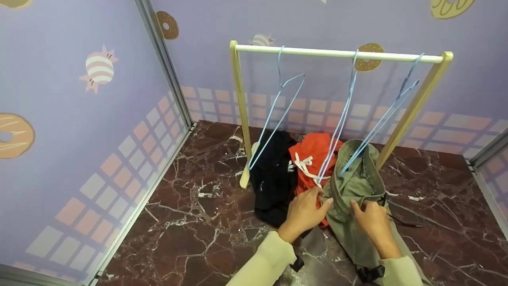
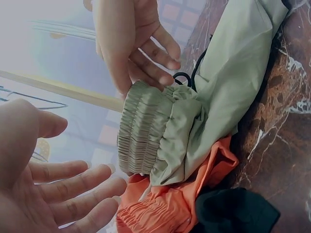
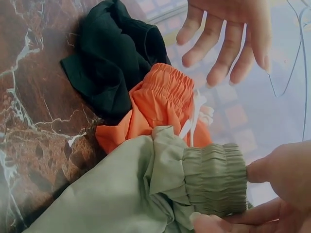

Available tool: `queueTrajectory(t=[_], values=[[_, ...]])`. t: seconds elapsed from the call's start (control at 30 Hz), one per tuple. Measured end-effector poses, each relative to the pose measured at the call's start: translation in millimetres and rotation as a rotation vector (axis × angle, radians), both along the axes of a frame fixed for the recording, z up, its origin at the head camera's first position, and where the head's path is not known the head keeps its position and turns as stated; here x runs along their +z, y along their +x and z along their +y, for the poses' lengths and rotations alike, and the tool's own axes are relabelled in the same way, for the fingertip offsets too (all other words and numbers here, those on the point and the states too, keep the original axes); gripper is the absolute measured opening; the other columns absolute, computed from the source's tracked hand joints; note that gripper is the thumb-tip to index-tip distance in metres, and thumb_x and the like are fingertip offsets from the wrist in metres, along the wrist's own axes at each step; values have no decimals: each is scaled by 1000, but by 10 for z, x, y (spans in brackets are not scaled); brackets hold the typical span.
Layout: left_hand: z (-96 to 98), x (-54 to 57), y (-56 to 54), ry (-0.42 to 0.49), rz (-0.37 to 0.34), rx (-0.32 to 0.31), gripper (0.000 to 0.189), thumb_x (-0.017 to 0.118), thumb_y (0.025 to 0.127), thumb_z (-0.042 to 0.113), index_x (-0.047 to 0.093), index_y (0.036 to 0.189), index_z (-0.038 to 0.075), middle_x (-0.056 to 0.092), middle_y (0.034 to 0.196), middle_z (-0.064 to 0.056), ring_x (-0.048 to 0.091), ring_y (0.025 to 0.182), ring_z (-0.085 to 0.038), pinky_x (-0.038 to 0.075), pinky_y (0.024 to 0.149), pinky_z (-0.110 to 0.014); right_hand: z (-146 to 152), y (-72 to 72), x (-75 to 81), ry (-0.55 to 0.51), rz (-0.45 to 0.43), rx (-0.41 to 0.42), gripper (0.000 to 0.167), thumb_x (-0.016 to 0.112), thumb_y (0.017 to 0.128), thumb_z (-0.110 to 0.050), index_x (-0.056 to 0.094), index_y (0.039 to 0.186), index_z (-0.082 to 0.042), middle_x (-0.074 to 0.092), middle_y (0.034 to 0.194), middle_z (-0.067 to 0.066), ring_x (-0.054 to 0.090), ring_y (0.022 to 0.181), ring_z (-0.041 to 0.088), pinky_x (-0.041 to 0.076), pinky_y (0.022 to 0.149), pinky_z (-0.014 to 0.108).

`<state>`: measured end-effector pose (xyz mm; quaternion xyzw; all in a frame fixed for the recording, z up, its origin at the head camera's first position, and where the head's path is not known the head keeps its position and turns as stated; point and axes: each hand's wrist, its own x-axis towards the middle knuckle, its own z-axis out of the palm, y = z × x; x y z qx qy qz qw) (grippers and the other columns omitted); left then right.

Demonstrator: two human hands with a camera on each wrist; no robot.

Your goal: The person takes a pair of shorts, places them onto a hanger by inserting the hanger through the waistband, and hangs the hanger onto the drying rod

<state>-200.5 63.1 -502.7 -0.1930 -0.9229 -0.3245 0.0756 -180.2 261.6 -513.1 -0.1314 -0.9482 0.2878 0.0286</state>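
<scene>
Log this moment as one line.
left hand: free, near green trousers | right hand: holds their waistband | orange garment, black garment: alongside | three blue hangers: on rail

**Left hand [image 1: 307,210] loose, right hand [image 1: 371,222] in a pinch**

Both arms reach up from the lower edge of the head view, the left forearm [image 1: 262,262] slanting rightward, the right forearm [image 1: 401,272] leftward. Pale sleeves cover them, and the bare wrists show past the cuffs. The hands sit near each other without touching. In the left wrist view, the left fingers [image 2: 73,187] extend, slightly bent and a little apart, with the thumb [image 2: 52,124] well away from them. On the right, thumb and fingers oppose each other, pinching.
</scene>
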Motion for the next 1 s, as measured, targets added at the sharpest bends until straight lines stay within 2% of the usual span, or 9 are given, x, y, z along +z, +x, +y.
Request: queueTrajectory(t=[0.1, 0.23, 0.4, 0.53, 0.67, 0.73, 0.8, 0.9, 1.0], values=[[32, -29, -6, 14, -17, -5, 29, 54, 95, 48, 61, 109, 24, 67, 93, 8, 61, 72, -5, 45, 60, -21, -20, -3, -13, -5, 1, 14, 39, 54, 96, -30, 47, 64, -9, 47, 57, 6, 46, 52, 22, 35, 51, 32], [74, -66, -15, 39, -56, -14, 30, 54, 95, 49, 62, 109, 23, 69, 95, 7, 63, 75, -5, 46, 61, -21, -40, -4, -24, -13, -9, 39, 33, 54, 96, -25, 54, 70, -4, 54, 62, 11, 49, 52, 23, 37, 51, 33], [135, -94, -31, 55, -117, -29, 34, 54, 95, 50, 63, 111, 21, 70, 98, 7, 63, 79, -5, 48, 64, -22, -41, -35, -24, -66, -53, 62, 34, 53, 97, -23, 60, 100, 10, 65, 82, 26, 62, 66, 36, 48, 59, 44], [178, -116, -45, 61, -160, -44, 36, 53, 95, 50, 62, 114, 21, 69, 99, 7, 63, 81, -5, 48, 66, -23, -37, -56, -36, -113, -107, 74, 43, 53, 96, -20, 52, 119, 16, 63, 100, 34, 64, 82, 44, 52, 69, 48], [212, -148, -51, 47, -181, -52, 36, 53, 95, 51, 62, 116, 23, 70, 101, 8, 64, 85, -5, 50, 70, -25, -35, -48, -46, -138, -153, 86, 58, 56, 93, -14, 35, 135, 20, 50, 123, 43, 59, 102, 52, 53, 80, 50], [226, -159, -53, 37, -182, -50, 36, 53, 95, 51, 62, 116, 23, 70, 101, 8, 65, 85, -6, 50, 71, -26, -37, -41, -46, -151, -164, 94, 66, 57, 91, -10, 25, 139, 22, 39, 131, 47, 54, 110, 55, 53, 82, 50], [236, -168, -52, 28, -183, -47, 35, 54, 95, 51, 62, 115, 23, 70, 101, 8, 65, 85, -6, 51, 71, -26, -40, -34, -43, -163, -161, 99, 68, 57, 90, -7, 21, 141, 21, 35, 134, 47, 52, 113, 56, 55, 80, 48], [252, -172, -52, 25, -191, -47, 35, 54, 95, 50, 62, 114, 23, 70, 100, 7, 64, 84, -6, 50, 71, -26, -51, -17, -39, -195, -146, 109, 69, 55, 89, -3, 18, 143, 18, 36, 134, 47, 55, 108, 55, 57, 70, 44], [272, -171, -52, 29, -219, -56, 37, 53, 95, 51, 62, 115, 22, 70, 99, 8, 64, 84, -5, 50, 72, -26, -70, 9, -23, -178, -126, 123, 70, 56, 89, -3, 17, 145, 14, 37, 135, 45, 52, 113, 56, 53, 82, 50]])
